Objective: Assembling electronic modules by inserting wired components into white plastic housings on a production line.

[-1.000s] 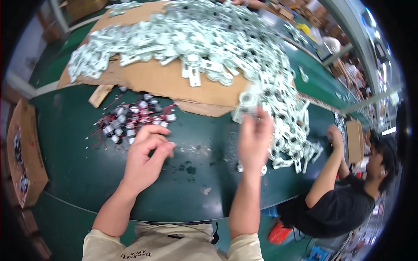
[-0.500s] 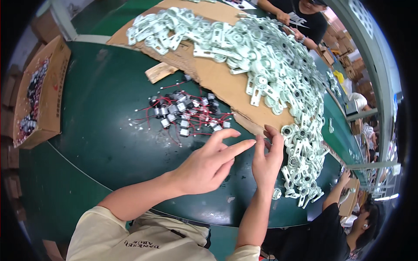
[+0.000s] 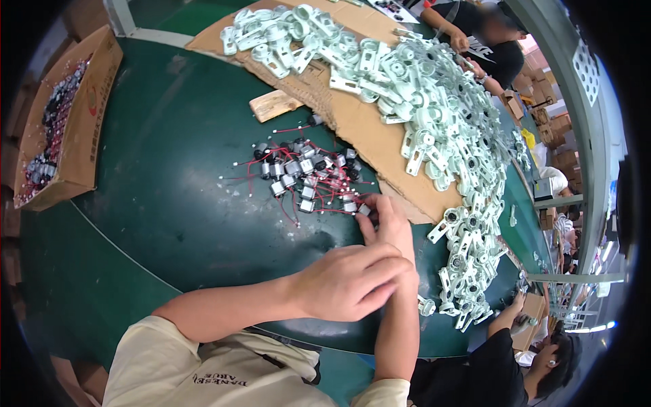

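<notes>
We see motors (image 3: 292, 167) of smooth, shiny metal with plastic-looking ends and plastic-coated wires (image 3: 290, 129). We note casings (image 3: 424, 139) of smooth, faintly glossy plastic. The sheet (image 3: 366, 132) is matt cardboard, rough along its torn edge; the box (image 3: 81, 149), smoother cardboard. We find the block (image 3: 274, 106) bare, grained wood, the table (image 3: 169, 169) smooth and softly glossy, the shirt (image 3: 203, 373) matt cloth.

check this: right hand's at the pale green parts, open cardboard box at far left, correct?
Not quite: the head view shows the right hand at the silver-and-black wired parts, not the pale green parts. The open cardboard box is at far left.
</notes>
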A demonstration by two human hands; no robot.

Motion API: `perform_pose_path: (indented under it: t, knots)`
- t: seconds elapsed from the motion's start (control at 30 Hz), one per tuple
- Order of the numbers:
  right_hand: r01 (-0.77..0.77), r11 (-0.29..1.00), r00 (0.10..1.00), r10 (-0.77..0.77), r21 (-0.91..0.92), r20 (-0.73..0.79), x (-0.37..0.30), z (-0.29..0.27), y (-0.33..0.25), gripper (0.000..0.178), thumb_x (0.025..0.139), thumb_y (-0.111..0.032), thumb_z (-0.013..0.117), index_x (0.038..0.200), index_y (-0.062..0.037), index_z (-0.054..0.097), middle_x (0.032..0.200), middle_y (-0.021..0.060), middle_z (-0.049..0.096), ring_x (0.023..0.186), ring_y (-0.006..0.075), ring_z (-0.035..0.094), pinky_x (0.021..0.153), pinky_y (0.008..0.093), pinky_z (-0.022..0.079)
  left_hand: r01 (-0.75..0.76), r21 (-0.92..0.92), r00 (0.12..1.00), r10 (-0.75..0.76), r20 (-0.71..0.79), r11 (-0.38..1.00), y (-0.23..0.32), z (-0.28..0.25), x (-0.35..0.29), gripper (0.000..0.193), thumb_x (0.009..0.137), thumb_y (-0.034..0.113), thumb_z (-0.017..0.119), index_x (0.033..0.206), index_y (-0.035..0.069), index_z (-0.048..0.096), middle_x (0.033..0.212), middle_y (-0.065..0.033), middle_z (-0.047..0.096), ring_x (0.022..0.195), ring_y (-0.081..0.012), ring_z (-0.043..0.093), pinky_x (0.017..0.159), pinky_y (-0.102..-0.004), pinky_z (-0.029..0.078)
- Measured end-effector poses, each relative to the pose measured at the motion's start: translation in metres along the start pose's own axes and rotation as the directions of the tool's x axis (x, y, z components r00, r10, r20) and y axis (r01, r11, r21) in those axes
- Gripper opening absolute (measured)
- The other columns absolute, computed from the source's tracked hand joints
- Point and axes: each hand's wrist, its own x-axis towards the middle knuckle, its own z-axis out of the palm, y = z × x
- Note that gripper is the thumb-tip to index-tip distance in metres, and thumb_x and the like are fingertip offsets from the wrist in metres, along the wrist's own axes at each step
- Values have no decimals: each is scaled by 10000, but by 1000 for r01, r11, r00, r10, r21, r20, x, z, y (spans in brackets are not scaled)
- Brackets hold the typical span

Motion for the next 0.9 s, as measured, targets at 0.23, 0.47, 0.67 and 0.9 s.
perform_pose_path:
  t: [0.23, 0.47, 0.67, 0.9]
  knots:
    - [-234, 808, 971, 173, 541, 162, -23, -14, 0, 186, 951, -67, 620, 1105, 35, 633, 981, 117, 682, 833, 126, 647, 744, 278, 539, 354, 302, 927, -374, 9, 885, -28, -11, 0, 629, 838, -40, 586, 1425, 6, 366, 1355, -245, 439, 1140, -449, 571, 866, -465, 551]
    - [-284, 331, 958, 130, 900, 255, -50, -16, 21, 213, 1005, -132, 587, 1130, 39, 600, 958, 83, 671, 825, 136, 644, 755, 276, 539, 339, 437, 931, -363, -32, 833, -47, -7, 5, 338, 890, 17, 626, 1225, 43, 584, 1211, -146, 575, 1033, -377, 634, 812, -435, 547]
    - [-405, 81, 914, 64, 911, 400, -58, -20, 39, 217, 1009, -181, 570, 1118, 3, 602, 931, 81, 690, 775, 148, 659, 715, 279, 537, 353, 448, 934, -341, -110, 821, -55, -13, 5, 371, 929, -15, 591, 1290, 65, 560, 1008, -116, 681, 750, -238, 676, 664, -326, 545]
    - [-422, 12, 900, 123, 906, 418, -51, -24, 29, 303, 1036, -220, 518, 1234, 1, 584, 928, 92, 682, 773, 159, 672, 716, 278, 550, 489, 256, 869, -490, -66, 834, -56, -15, 12, 429, 977, 2, 541, 1394, 26, 441, 1071, -123, 723, 663, -153, 684, 616, -289, 547]
